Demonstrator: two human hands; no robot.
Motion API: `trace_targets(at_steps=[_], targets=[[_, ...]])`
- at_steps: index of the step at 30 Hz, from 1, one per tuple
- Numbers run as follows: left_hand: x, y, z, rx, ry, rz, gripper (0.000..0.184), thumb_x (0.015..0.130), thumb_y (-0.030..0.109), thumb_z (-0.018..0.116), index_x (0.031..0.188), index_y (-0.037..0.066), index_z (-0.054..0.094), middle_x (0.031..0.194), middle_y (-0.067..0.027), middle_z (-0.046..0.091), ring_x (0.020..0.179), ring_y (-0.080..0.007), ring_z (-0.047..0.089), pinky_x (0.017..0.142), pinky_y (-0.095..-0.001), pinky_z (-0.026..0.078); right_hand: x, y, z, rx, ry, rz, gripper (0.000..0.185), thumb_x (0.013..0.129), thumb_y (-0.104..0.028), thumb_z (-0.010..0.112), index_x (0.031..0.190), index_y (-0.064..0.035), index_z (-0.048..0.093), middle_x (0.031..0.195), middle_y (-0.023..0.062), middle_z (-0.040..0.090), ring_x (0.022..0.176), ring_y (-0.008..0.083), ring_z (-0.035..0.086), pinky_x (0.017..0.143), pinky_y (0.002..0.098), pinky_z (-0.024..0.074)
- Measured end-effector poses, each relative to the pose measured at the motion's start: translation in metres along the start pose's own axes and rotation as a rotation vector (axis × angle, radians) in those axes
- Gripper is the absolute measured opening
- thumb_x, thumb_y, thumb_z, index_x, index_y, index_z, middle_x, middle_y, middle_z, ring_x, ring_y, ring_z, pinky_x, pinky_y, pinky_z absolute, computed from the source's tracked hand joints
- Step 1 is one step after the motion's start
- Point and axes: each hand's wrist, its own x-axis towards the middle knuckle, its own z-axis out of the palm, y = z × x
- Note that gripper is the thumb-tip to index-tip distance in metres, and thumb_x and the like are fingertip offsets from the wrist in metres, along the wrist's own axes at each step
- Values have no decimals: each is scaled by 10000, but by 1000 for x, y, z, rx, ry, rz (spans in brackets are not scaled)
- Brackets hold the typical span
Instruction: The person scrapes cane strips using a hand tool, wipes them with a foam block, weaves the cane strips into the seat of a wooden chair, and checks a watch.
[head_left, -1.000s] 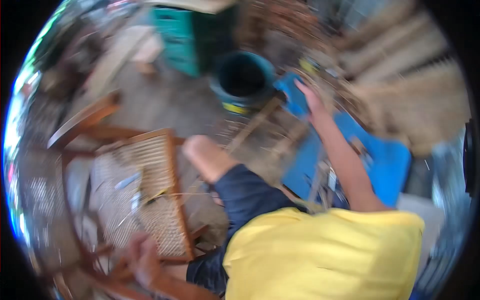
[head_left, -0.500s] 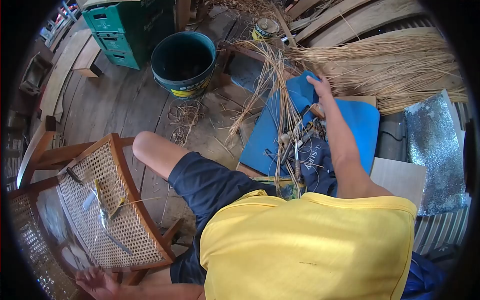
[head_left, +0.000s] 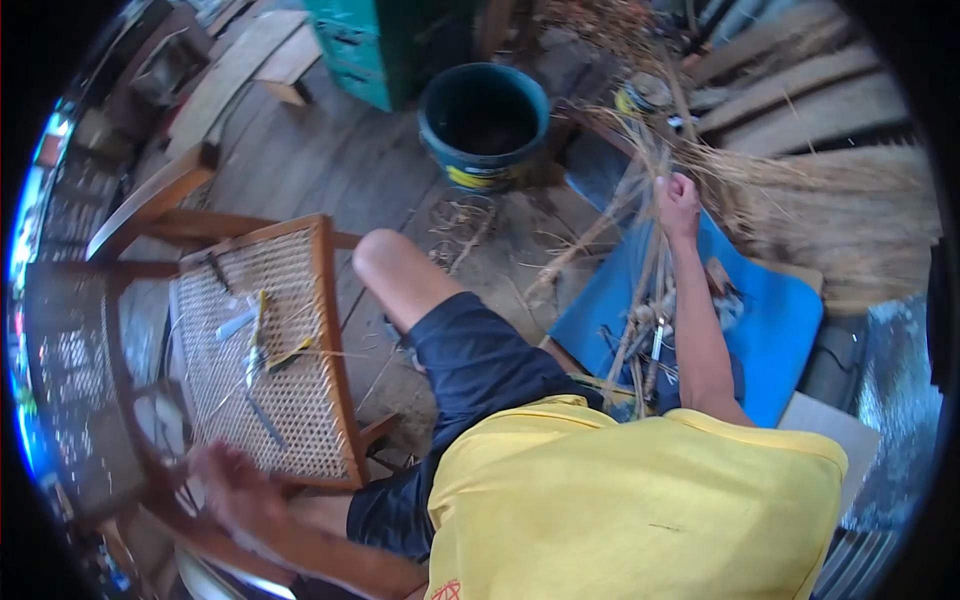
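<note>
Strands [head_left: 648, 255]: one loose, pale bundle, partly blurred; upper part within the fingers of the right hand [head_left: 680, 207], ends fanning past them, lengths trailing down over the blue board [head_left: 775, 310]. Right hand: fingers curled narrow, holding the strands. Left hand [head_left: 235, 485]: blurred, near the lower edge of the chair [head_left: 344, 400], well apart from the strands; fingers spread or curled, impossible to tell. Chair: wooden frame, woven seat, small tools [head_left: 262, 322] lying on it. Bucket [head_left: 447, 145]: dark green, upright on the floor [head_left: 265, 170].
</note>
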Motion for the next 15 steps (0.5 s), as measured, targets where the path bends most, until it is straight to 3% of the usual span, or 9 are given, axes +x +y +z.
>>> trace_targets(at_steps=[1,2,4,6,8,10,11,13,15], targets=[[-6,-19,3,93,-133,30,207,989,200,605,1109,32,615,950,-52,656,801,-112,592,676,-242,488,-24,-62,10,308,-159,21,472,948,-332,652,1284,-16,549,1176,128,641,1128,210,605,948,356,493],[-48,-5,53,10,-99,-85,142,971,158,621,1063,52,604,1003,-98,692,797,-139,622,706,-242,512,-50,-111,23,523,-335,-85,428,968,-297,632,1285,-23,549,1153,107,649,1091,181,612,931,325,497],[-67,-24,77,-194,-508,-284,141,1000,161,578,1086,57,537,1054,-186,695,813,-214,681,734,-329,566,-118,-203,47,903,-715,-236,348,1013,-197,564,1319,-35,531,1154,84,651,1075,148,611,928,297,498],[-84,-27,98,-313,-554,-394,130,1009,169,564,1076,66,521,1041,-206,695,780,-248,694,720,-366,578,-192,-258,72,1127,-1101,-417,398,1033,-190,518,1404,-55,475,1188,52,636,1114,132,583,992,290,447],[-79,-19,100,-377,-533,-382,130,1012,175,560,1077,68,525,1042,-200,696,773,-251,692,710,-362,576,-257,-292,72,1241,-1608,-363,399,1038,-195,513,1407,-53,462,1096,53,652,993,104,591,915,285,471],[-62,-4,88,-408,-432,-178,155,1018,195,556,1085,57,534,1014,-176,698,756,-215,667,697,-334,557,-286,-313,57,1186,-1954,-95,360,1022,-188,554,1359,-65,529,991,46,671,844,102,607,820,275,500],[-47,-1,75,-379,-294,-98,162,1019,195,555,1085,49,537,998,-161,695,750,-191,649,690,-314,544,-287,-313,62,1165,-1974,-90,360,1022,-188,554,1359,-65,529,991,46,671,844,102,607,820,275,500],[-17,-1,31,-432,-122,-13,162,1020,185,554,1067,30,547,957,-123,675,737,-145,606,680,-275,514,-272,-302,73,839,-1736,-171,223,1004,-192,596,1169,-59,665,766,-26,624,693,53,568,632,208,439],[13,-6,-7,-594,-115,13,152,1018,166,554,1041,16,559,899,-76,626,721,-116,561,668,-252,483,-219,-298,79,716,-1386,-568,157,982,-171,619,985,-51,719,721,-48,576,674,33,521,609,215,421]])
